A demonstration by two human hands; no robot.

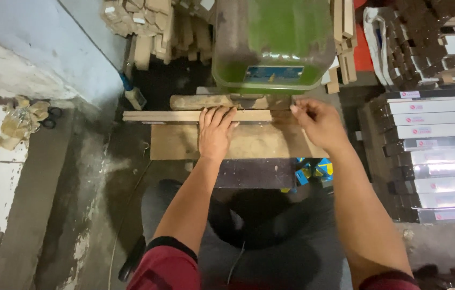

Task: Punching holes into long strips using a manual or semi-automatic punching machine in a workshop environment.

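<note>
Head view: left hand (215, 130) pressed flat on wooden strip (195, 115), right hand (318, 122) pinching its far end beneath green machine (273, 43), risking caught fingers.

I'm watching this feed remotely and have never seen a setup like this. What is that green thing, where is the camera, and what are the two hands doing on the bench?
There is one view, from a camera worn on the person's head, looking down past both forearms. The green machine stands at the far edge of a small wooden work board; what kind of machine it is I cannot tell from here. A long pale wooden strip lies across the board in front of the machine. The left hand lies flat on that strip, fingers spread, pressing it down. The right hand is at the strip's right end beside the machine's base, fingers curled; whether it grips anything is hidden. To the right are stacks of flat boxed packages; behind are piles of short wood pieces.
</note>
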